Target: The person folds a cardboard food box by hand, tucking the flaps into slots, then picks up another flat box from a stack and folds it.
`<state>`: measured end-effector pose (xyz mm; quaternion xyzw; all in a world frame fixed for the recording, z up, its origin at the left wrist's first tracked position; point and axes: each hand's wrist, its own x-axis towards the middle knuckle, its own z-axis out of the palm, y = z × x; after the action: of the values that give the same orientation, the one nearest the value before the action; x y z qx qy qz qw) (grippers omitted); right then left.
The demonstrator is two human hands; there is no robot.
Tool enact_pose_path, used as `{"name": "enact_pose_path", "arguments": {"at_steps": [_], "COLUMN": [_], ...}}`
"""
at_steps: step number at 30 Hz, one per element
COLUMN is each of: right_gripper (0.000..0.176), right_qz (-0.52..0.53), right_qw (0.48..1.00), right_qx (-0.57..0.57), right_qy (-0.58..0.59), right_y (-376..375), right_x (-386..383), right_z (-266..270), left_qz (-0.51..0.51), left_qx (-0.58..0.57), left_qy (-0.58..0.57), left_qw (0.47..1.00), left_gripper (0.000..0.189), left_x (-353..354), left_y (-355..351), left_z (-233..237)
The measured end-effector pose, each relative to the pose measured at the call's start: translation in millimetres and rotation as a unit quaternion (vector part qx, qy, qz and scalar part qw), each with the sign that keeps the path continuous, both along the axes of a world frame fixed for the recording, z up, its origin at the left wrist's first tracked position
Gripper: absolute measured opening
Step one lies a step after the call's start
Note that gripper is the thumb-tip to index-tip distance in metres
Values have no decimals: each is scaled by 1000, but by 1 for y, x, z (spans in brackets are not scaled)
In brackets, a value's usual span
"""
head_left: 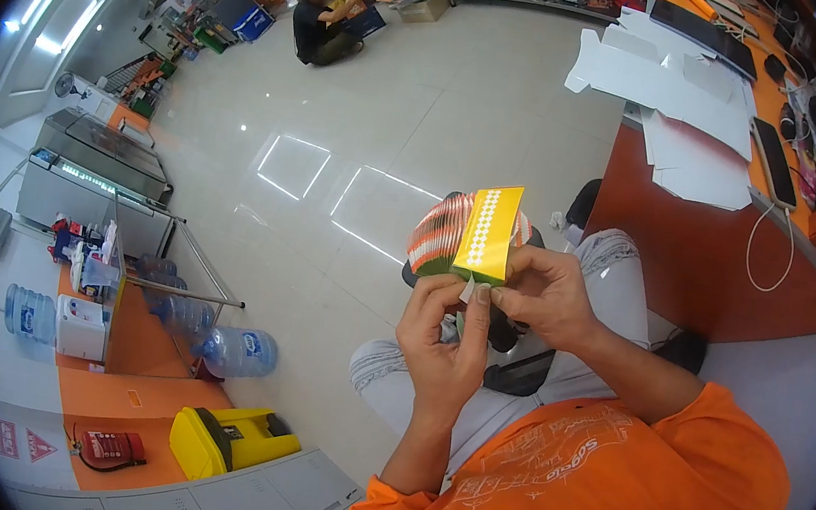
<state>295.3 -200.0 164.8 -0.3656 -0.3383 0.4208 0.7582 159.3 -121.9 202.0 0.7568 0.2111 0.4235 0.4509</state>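
In front of my lap I hold a pleated paper piece (441,234) with red, white and green striped folds. Its flat yellow end panel (489,229) carries rows of white diamonds. My left hand (445,330) is closed, thumb and fingertips pinching the lower green edge, where a small white paper tab (467,290) sticks out. My right hand (549,296) is closed too, gripping the right lower corner of the yellow panel. The fingertips of both hands nearly meet there. Part of the folds is hidden behind the panel.
To my right, white card sheets (683,90) lie on a desk with a phone (775,161) and cables. At left are water jugs (241,352), a yellow bin (236,442) and a fire extinguisher (112,448). Another person (319,23) sits on the tiled floor (340,147).
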Motion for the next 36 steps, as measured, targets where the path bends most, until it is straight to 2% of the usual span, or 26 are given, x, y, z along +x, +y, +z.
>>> {"name": "enact_pose_path", "arguments": {"at_steps": [6,12,18,22,25,28,32,34,36], "right_gripper": [17,17,18,14,11,8,10,10,10], "right_qz": [-23,2,10,18,14,5,-6,-19,-31], "right_qw": [999,1000,1000,1000,1000,1000,1000,999,998], "right_qx": [20,-8,13,4,0,-11,6,5,7], "right_qy": [21,30,0,15,12,15,-17,-30,-45], "right_y": [2,4,6,10,12,11,13,13,13], "right_x": [-3,-1,3,10,18,18,19,19,20], "right_z": [-8,-3,-4,-3,4,16,19,17,17], "left_qz": [-6,5,17,0,31,37,22,-18,-23], "left_qx": [-5,17,-12,-8,-54,-18,-12,-75,-67], "left_qy": [0,15,21,4,11,19,-9,-8,13], "left_qw": [1000,1000,1000,1000,998,999,1000,997,997], "left_gripper": [9,9,9,9,10,11,14,13,14], "left_x": [0,1,3,5,4,4,2,1,-1], "left_y": [1,0,1,7,5,8,15,14,15], "left_z": [0,4,2,5,10,12,12,20,25]}}
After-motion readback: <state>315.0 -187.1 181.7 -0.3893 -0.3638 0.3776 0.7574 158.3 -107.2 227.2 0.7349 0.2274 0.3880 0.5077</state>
